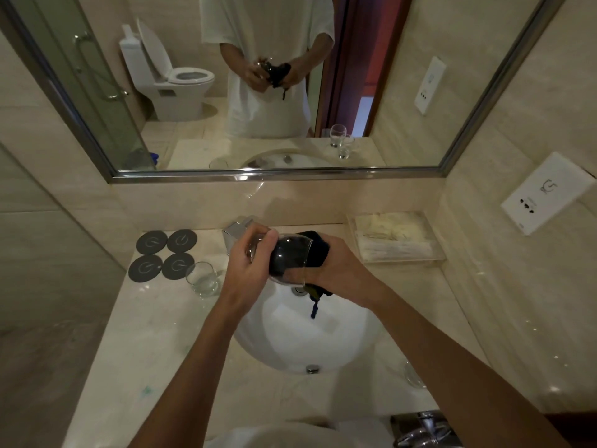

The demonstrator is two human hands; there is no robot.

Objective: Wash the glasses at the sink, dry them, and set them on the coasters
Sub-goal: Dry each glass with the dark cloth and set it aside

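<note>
**Glass Held Over the Sink with Cloth Inside**

Left hand (248, 263): the grip is closed around the base end of a clear glass (287, 257), fingers curled over it, thumb on the near side. The glass lies tilted on its side above the rear of the sink (290, 344), mouth facing right.

Right hand (339, 270): the grip is closed on a dark cloth (315, 250), which is pushed into the mouth of the glass and fills its bowl. A blue loop of the cloth hangs down over the sink.

Behind the sink, a chrome faucet (235, 232) is partly hidden by the left hand.

Left of the sink, a second glass (203, 279) stands upright on the counter (145, 334). Just beyond it lie four round dark coasters (166, 253) in a two-by-two block, with nothing on them.

Right of the sink, at the near counter edge, part of a third glass (413, 376) shows. Toward the wall on that side sits a clear tray (395, 237) of wrapped items.

Above the sink hangs a framed mirror (277, 92).
</note>
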